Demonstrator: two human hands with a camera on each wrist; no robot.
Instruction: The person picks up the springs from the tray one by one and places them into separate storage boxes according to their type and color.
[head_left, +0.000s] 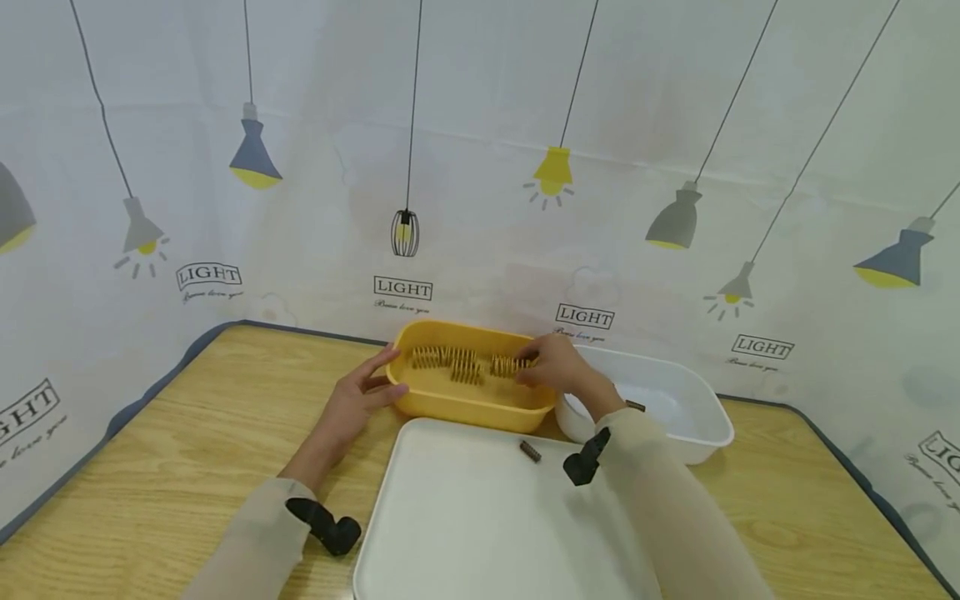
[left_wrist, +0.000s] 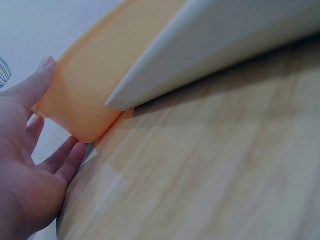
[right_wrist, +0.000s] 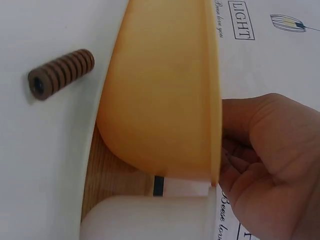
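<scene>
At the left end of a yellow plastic bin (head_left: 468, 408), my left hand (head_left: 360, 400) grips it, thumb and fingers spread around the end wall. Inside the bin lie several gold coil springs (head_left: 465, 367). My right hand (head_left: 557, 367) reaches over the bin's right end, and its thumb and fingers pinch the right end of a gold spring (head_left: 504, 365). In the right wrist view the bin's rim hides those fingertips. A brown coil spring (head_left: 530, 451) lies on the white tray (head_left: 480, 508) in front of the bin.
A white bin (head_left: 693, 408) stands to the right of the yellow one, partly behind my right forearm, with a brown spring (head_left: 635, 406) in it. The wooden table (head_left: 225, 392) meets a lamp-print curtain (head_left: 480, 208) at the back and sides.
</scene>
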